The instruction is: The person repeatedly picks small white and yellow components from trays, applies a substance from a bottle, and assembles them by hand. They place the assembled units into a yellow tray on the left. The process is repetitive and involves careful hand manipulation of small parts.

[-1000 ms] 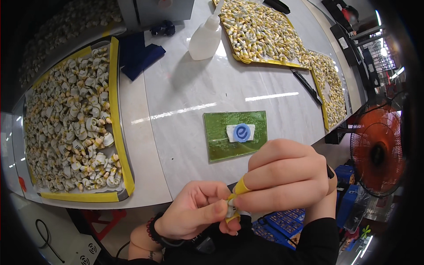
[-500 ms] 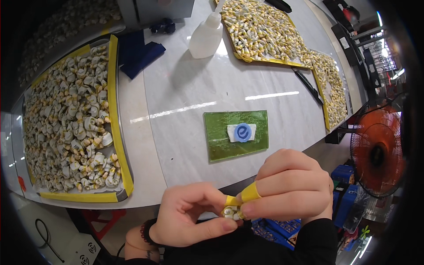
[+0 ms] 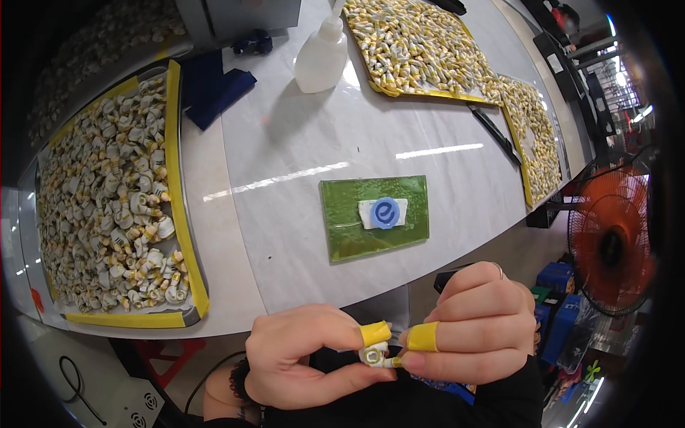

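Note:
My left hand pinches a small white piece with a round, yellow-green ringed end between thumb and forefinger. Yellow tape wraps that forefinger. From the opposite side my right hand, also with yellow tape on a finger, holds a thin white-and-yellow stub by its tip. The stub meets the white piece; whether the two are joined I cannot tell. Both hands are in front of the table's near edge. Beyond them a green pad bears a white block with a blue disc on top.
To the left stands a yellow-edged tray of small white curled pieces. At the back are a white squeeze bottle, dark blue cloth and another tray of yellowish pieces. A black pen-like tool lies beside it. An orange fan stands right.
My hands have turned and drawn slightly apart, so the white piece and thin stub show more plainly. My right hand has moved lower. The view has shifted a little.

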Action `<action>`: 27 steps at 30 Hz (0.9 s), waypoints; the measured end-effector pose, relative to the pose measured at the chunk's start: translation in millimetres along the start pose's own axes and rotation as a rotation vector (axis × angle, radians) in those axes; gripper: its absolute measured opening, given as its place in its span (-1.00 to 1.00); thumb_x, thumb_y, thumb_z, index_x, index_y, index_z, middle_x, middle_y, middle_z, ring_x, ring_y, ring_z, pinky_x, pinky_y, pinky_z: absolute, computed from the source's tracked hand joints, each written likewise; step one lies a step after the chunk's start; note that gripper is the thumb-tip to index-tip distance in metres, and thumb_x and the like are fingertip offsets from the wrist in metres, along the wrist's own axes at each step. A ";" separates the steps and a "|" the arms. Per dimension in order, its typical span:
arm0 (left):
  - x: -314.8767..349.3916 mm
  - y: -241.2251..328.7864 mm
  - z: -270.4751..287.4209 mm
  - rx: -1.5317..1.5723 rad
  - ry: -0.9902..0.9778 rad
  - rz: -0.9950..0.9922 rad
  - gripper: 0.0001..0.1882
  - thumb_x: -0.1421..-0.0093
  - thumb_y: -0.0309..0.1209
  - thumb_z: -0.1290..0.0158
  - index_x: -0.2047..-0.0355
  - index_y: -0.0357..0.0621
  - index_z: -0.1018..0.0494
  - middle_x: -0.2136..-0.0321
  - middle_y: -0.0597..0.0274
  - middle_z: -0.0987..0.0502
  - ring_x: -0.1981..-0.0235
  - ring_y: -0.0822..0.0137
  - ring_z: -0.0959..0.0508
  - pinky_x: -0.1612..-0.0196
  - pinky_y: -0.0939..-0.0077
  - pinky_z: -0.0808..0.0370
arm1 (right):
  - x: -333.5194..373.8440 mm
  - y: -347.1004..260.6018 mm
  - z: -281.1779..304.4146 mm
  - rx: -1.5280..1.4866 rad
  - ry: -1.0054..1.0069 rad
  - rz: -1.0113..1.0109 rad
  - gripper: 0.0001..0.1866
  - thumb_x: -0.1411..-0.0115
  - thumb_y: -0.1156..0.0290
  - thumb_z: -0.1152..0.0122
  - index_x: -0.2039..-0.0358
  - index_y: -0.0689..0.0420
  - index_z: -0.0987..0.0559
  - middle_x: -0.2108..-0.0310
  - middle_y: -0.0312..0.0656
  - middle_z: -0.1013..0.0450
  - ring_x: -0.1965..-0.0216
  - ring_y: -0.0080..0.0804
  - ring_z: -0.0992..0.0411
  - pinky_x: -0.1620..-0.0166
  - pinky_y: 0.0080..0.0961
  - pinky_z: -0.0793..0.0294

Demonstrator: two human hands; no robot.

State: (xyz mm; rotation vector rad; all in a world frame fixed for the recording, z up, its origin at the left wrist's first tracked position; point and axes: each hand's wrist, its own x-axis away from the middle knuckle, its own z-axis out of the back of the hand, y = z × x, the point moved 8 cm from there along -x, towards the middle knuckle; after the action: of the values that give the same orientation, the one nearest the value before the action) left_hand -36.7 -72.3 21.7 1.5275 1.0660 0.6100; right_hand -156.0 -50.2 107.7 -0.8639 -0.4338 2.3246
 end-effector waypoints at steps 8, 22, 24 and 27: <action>-2.0 0.6 -0.6 -0.015 -0.002 -0.001 -0.77 0.19 -0.56 -0.34 0.54 -0.31 -0.49 0.60 0.12 -0.53 0.59 0.34 -0.55 0.53 0.63 -0.43 | 3.4 1.5 -1.1 0.030 0.073 0.055 -0.87 0.04 0.51 -0.25 0.41 0.07 -0.61 0.43 -0.38 -0.49 0.40 -0.55 -0.34 0.36 -0.64 -0.36; 0.1 -4.7 1.6 -0.001 -0.017 0.065 -0.69 0.17 -0.53 -0.34 0.43 -0.33 -0.47 0.49 0.12 -0.55 0.50 0.35 -0.57 0.44 0.61 -0.47 | -7.0 6.8 -1.9 -0.010 -0.028 -0.023 -0.87 0.08 0.48 -0.27 0.44 0.10 -0.62 0.46 -0.34 -0.48 0.43 -0.51 -0.35 0.41 -0.61 -0.32; 1.6 -4.8 1.7 0.059 0.043 0.082 -0.68 0.15 -0.51 -0.34 0.41 -0.34 -0.45 0.46 0.10 -0.56 0.47 0.33 -0.58 0.39 0.59 -0.49 | -5.8 7.9 -1.3 -0.022 0.000 -0.016 -0.87 0.08 0.47 -0.28 0.44 0.11 -0.62 0.46 -0.33 -0.48 0.44 -0.50 -0.35 0.42 -0.61 -0.30; 7.4 -2.9 1.6 0.200 0.055 -0.105 -0.62 0.09 -0.45 -0.30 0.36 -0.38 -0.36 0.40 -0.18 -0.51 0.37 0.11 -0.58 0.31 0.38 -0.54 | -0.3 9.0 1.2 -0.039 0.075 -0.008 -0.87 0.08 0.45 -0.28 0.45 0.12 -0.62 0.45 -0.30 -0.50 0.45 -0.49 -0.35 0.44 -0.61 -0.28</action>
State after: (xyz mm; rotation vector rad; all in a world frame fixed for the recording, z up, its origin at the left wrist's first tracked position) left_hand -32.8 -66.7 17.3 1.6218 1.2723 0.4863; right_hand -160.5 -57.3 104.4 -0.9630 -0.4509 2.2748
